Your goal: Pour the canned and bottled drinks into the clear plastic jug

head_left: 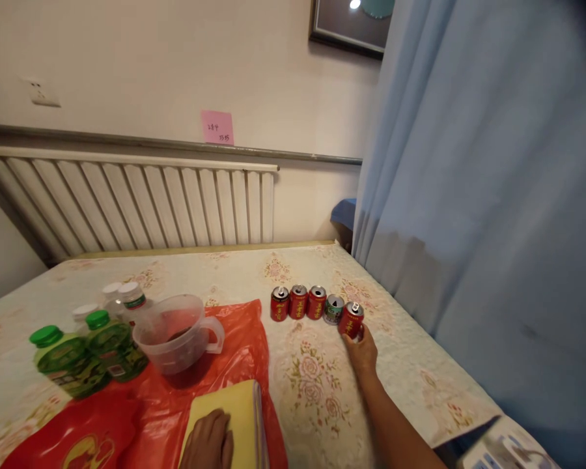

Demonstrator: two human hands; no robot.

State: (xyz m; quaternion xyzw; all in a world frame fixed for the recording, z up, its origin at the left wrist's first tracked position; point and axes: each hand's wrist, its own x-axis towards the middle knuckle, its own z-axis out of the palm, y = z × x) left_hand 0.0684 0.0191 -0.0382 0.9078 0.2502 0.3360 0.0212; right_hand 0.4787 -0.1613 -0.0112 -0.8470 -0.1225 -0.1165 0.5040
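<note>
Head view. Five small drink cans are counted in a row on the bed cover: four red and one green-and-white. The row consists of three red cans (298,301) side by side, then the green-and-white can (333,309), then the end red can (351,320), set slightly nearer the camera. All five stand upright and are touching or nearly so.

The right hand (362,352) is stretched out to the end red can; the fingers are closed around its lower side, the can resting on the cover. The left hand (209,443) is laid flat, palm down, on a yellow folded cloth (239,410) at the lower edge of the picture; the fingers are held together and nothing is gripped.

Two green bottles with green caps (78,355) are noted at left, with three white-capped clear bottles (122,296) behind them. One clear plastic measuring jug (178,335), with dark liquid in its bottom, stands on a red plastic bag (239,339).

Surface: a cream quilted cover with pink rose print (312,384). Room: a white radiator (137,202) along the wall, one pink sticky note (217,127) above it, a pale blue curtain (493,195) at right, and a dark picture frame (346,26) top centre.
</note>
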